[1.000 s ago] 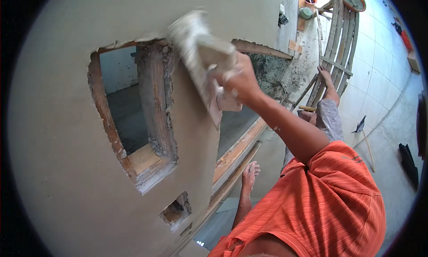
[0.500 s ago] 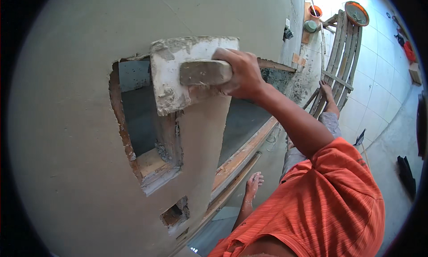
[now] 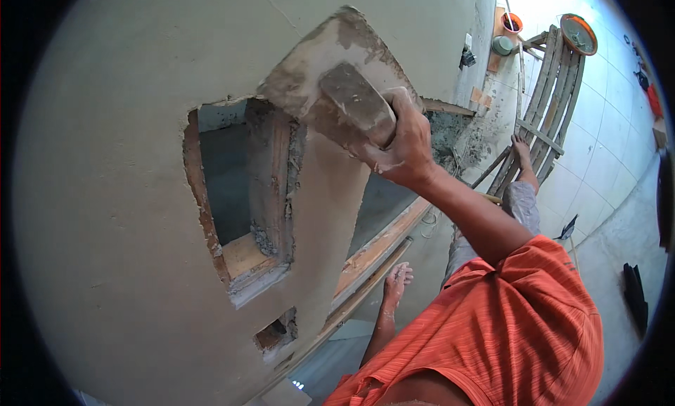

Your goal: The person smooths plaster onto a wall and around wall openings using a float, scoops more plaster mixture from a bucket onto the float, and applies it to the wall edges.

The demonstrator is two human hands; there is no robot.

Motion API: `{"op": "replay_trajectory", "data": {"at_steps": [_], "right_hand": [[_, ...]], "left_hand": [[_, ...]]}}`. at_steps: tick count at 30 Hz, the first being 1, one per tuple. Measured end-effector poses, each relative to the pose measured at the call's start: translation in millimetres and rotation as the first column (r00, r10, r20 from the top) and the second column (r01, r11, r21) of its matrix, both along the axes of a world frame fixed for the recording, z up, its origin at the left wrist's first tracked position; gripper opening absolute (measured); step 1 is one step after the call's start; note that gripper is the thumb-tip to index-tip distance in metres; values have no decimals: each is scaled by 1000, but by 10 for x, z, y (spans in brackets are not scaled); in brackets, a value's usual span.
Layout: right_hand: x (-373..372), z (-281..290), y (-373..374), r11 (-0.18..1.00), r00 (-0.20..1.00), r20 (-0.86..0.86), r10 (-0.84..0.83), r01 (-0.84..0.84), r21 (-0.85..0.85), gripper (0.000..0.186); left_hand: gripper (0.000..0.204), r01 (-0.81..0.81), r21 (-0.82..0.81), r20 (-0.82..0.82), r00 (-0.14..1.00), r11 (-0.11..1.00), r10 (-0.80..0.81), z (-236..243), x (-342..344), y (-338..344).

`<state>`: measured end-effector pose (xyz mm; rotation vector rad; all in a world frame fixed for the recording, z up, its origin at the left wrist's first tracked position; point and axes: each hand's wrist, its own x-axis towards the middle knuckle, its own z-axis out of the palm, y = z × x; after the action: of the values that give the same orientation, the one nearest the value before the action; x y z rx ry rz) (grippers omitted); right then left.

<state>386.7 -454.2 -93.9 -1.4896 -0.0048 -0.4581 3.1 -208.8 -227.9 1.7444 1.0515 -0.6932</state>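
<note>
Float stands corner-up against the wall, or just off it; which of the two I cannot tell. Its left corner sits at the top right of a rough-edged opening. The right grip is closed round its blocky handle, which faces out into the room; held from behind like this, the flat face can lie toward the wall, with the knuckles clear of it. The left grip hangs low, fingers loosely curled and seemingly bare, beside a wooden ledge, likely because one hand suffices for the float. Below the opening is a smaller square hole.

Farther out, a bare foot rests on a slatted wooden desk, perhaps to steady the body. An orange-rimmed basin sits at its far end, probably to keep it off the floor. Beyond stand an orange bucket and a green pot.
</note>
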Motion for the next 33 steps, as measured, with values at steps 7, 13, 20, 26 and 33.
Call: {"op": "replay_trajectory", "data": {"at_steps": [7,13,20,26,33], "right_hand": [[288,-147,-81,988,1000,15,-14,16,-154,54],[1195,-554,-785,910,920,-92,-382,356,-214,51],[756,88,-605,993,975,219,-45,67,-94,55],[1016,395,-406,968,971,158,177,-143,-208,56],[1396,-58,-932,932,943,219,-249,295,-211,52]], "left_hand": [[40,-69,-17,-72,995,997,67,-73,-177,-94],[41,-51,-44,-103,994,998,46,-213,-206,-216],[40,-41,-47,-43,998,998,39,-322,-61,-238],[39,-120,-44,13,993,992,120,-260,110,-382],[40,-66,-62,-2,998,996,66,-370,38,-412]]}}
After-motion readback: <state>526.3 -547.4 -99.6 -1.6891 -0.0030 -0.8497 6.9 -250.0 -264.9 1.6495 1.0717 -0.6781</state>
